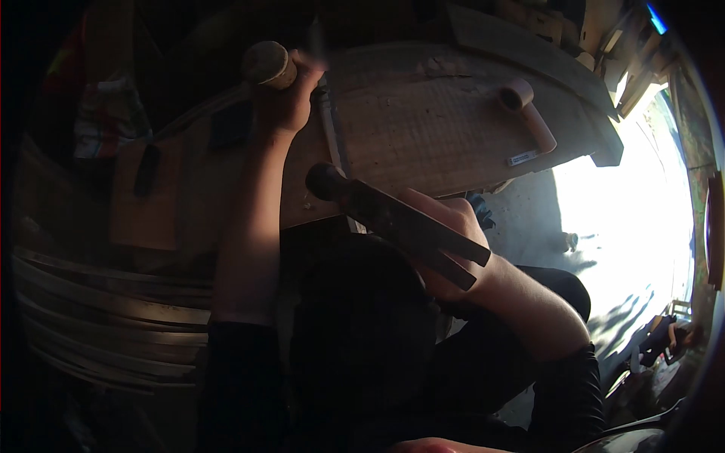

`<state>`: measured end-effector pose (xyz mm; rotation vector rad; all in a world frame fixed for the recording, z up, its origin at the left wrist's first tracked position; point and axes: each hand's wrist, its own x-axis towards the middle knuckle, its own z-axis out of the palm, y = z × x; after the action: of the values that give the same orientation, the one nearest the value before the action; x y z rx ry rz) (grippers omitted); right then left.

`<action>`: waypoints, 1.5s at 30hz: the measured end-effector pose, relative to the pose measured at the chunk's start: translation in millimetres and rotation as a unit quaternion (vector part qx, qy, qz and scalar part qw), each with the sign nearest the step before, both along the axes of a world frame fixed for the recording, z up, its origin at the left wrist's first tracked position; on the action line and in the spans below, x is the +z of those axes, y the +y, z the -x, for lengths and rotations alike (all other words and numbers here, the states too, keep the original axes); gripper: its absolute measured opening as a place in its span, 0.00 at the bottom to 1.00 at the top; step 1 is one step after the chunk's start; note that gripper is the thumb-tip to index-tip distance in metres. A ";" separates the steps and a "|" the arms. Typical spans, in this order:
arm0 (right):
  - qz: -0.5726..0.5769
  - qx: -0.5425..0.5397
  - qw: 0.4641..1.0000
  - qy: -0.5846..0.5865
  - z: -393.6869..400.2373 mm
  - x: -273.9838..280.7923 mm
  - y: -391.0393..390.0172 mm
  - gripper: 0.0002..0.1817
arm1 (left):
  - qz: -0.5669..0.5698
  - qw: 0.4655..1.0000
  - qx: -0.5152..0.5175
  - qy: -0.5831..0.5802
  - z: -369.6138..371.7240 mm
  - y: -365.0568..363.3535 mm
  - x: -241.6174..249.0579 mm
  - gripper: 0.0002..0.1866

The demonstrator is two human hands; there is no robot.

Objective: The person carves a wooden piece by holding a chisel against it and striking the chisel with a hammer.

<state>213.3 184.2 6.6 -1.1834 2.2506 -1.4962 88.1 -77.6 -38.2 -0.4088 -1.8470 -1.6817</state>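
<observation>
The left hand (287, 94) is shut tight around a round wooden handle (268, 64). It is up near the far, dark part of the table (423, 128). A thin metal tool (330, 132) runs down from that hand across the wood. It is blurry, so I cannot tell what kind of tool it is.

The right hand (445, 234) is closer to the body. Its fingers are wrapped around a dark hammer (393, 219). The hammer head points up and left, just past the near edge of the table, close to the thin tool.

A tan pipe piece (529, 117) lies on the right side of the table, well apart from both hands. There is bare wood between it and the thin tool.

The right end of the table stops at a slanted edge. Past it is bright, sunny ground (627, 226) with lots of open room. On the left, curved metal strips (106, 317) are stacked close by the left arm.
</observation>
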 end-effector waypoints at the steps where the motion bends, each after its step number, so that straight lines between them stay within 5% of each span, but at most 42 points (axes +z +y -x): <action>1: 0.011 -0.009 0.997 0.074 3.9 10.5 -1.7 0.18 | -0.004 1.000 0.006 0.001 -0.1 -1.7 -2.4 0.15; 8: 0.197 -0.073 0.976 -0.054 33.8 70.2 4.9 0.14 | 0.015 0.995 0.072 0.063 9.0 4.5 10.7 0.10; 10: 0.205 -0.108 0.969 -0.082 39.9 70.5 3.9 0.13 | -0.023 0.998 0.057 -0.020 10.7 8.4 13.8 0.11; 15: 0.188 -0.164 0.963 -0.103 39.5 53.7 -8.1 0.12 | 0.097 0.982 0.127 0.099 13.6 11.1 2.9 0.09; 21: 0.174 -0.186 0.966 -0.044 30.0 52.3 -14.7 0.10 | 0.027 0.992 0.102 0.076 -7.6 12.5 -9.6 0.08; 26: 0.171 -0.118 0.958 0.198 -2.6 71.4 -15.0 0.08 | 0.106 0.977 0.177 0.057 -19.7 22.4 0.4 0.06; 29: 0.047 -0.091 0.949 0.298 9.6 54.6 -36.1 0.08 | 0.064 0.983 0.162 0.055 -33.1 33.0 10.3 0.10; 32: 0.015 -0.071 0.970 0.230 5.9 45.4 -39.2 0.07 | 0.075 0.994 0.033 0.071 -25.5 24.4 0.0 0.13; 37: 0.087 -0.040 0.970 0.224 -1.6 32.8 -20.9 0.06 | 0.100 0.990 0.068 0.069 -24.9 28.7 -15.7 0.15; 39: -0.041 0.003 0.954 0.298 18.5 21.4 -17.0 0.05 | 0.084 0.988 0.057 0.116 -18.3 31.7 -14.3 0.16; 45: 0.115 -0.003 0.986 0.124 1.1 12.6 -5.7 0.03 | 0.105 0.989 0.048 0.090 -31.3 31.4 -17.1 0.15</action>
<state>212.2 178.6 19.2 -1.5049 2.2796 -1.7364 119.4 -46.2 -55.3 -0.5314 -1.8822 -1.3467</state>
